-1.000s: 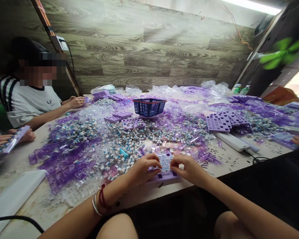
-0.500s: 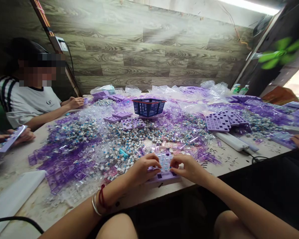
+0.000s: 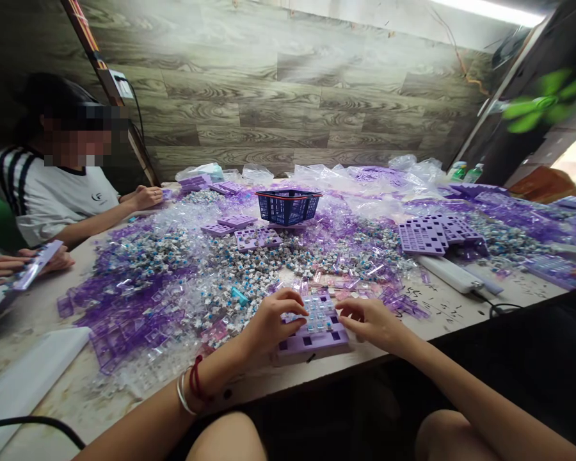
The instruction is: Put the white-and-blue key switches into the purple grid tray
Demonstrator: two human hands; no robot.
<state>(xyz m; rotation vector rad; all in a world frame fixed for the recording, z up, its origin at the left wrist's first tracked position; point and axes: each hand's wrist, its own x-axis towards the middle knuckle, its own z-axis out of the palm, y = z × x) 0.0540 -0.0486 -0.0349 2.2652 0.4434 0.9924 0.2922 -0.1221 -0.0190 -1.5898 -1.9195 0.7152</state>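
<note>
At the table's front edge lies a light purple plate with square holes [image 3: 295, 346]. A block of clear caps with bits of blue [image 3: 319, 315] sits on its middle, and square holes show along its near rim. My left hand [image 3: 276, 320] is at the plate's left side, fingers curved and thumb apart, tips beside the clear caps. On the right, my right hand [image 3: 377, 325] rests by the plate's edge, its fingers bent and loosely apart. I see nothing held in either hand. My left wrist carries a red cord and a silver bangle.
Small white-and-blue parts [image 3: 249, 282] and purple clear caps [image 3: 129, 314] are heaped across the table. A dark blue basket [image 3: 288, 208] stands behind. More purple plates [image 3: 422, 237] and a white power bank-like bar [image 3: 448, 274] lie right. Co-workers' hands [image 3: 146, 197] are at the left.
My right hand has drawn back to the right from the clear caps. My left fingers have shifted slightly left and loosened, so more of the plate shows.
</note>
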